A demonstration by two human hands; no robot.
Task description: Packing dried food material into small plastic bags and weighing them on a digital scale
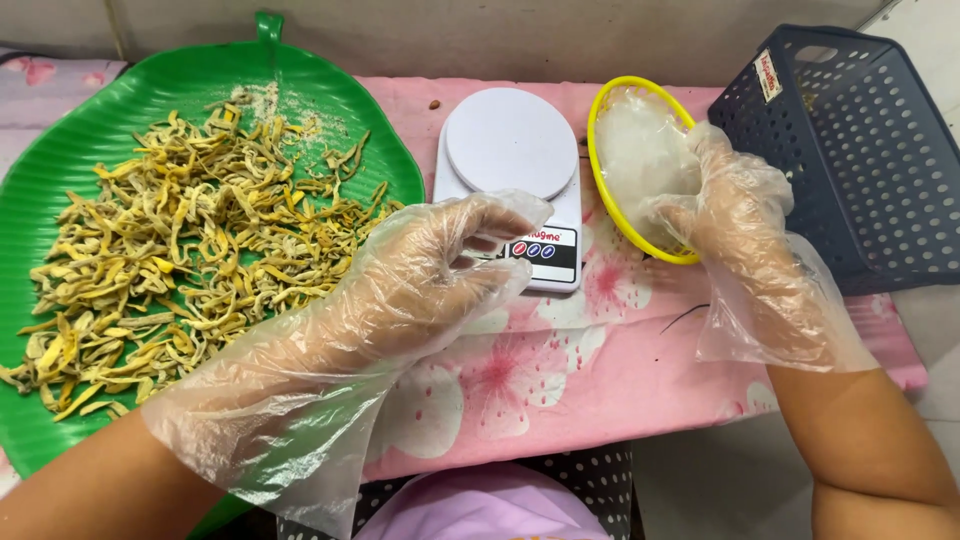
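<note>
My right hand, in a loose clear plastic glove, grips the near rim of a small yellow basket lined with clear plastic and holds it tilted just right of the scale. My left hand, also gloved, hovers with fingers curled in front of a white kitchen scale, holding nothing, close to its button panel. Left of that hand, a pile of dried yellow strips lies on a big green leaf-shaped tray.
A dark blue perforated plastic basket stands at the right edge of the table. The table wears a pink cloth with flower prints. Its front edge is near me, with floor showing at the lower right.
</note>
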